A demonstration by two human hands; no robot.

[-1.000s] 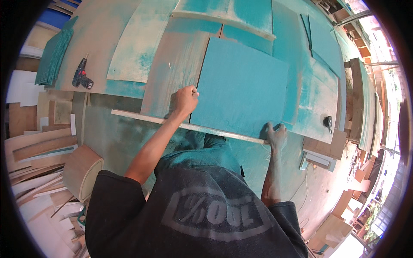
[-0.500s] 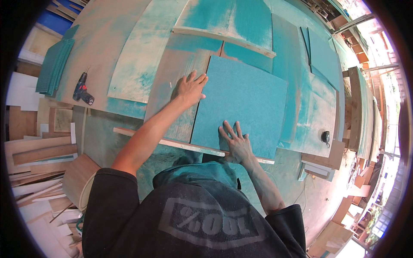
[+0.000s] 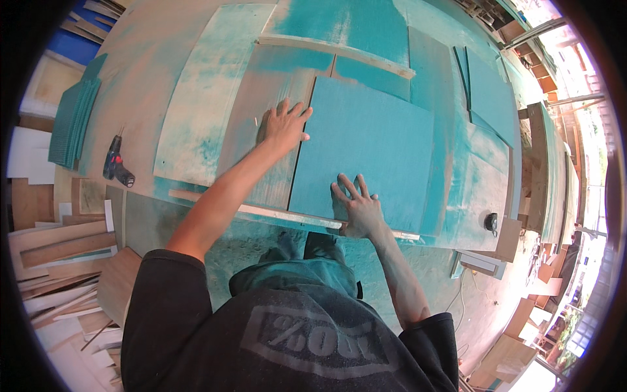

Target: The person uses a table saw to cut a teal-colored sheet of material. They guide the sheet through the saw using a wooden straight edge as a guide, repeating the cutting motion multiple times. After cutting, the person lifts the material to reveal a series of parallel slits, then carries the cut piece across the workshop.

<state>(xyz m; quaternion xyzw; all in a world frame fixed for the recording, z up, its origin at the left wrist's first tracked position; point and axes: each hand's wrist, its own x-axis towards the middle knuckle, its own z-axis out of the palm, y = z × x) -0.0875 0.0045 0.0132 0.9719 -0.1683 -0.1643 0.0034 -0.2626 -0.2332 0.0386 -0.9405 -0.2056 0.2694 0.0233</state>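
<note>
The blue panel [image 3: 385, 144] lies flat on the bench [image 3: 140, 59], nearly square, without an obvious long axis. The right hand [image 3: 361, 212], fingers spread, rests over its near side; the left hand [image 3: 285, 127], also splayed, sits at its left edge, panel rightward.

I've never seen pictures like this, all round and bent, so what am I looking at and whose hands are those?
There's no machine here: a person is working bare-handed. A wide fisheye camera worn on their head looks down, so straight edges curve. The left hand is spread at the left edge of a flat teal panel; the right hand lies spread over its near part. Neither seems to grip anything. Also on the worktable are a power drill and a stack of teal pieces at left.
</note>
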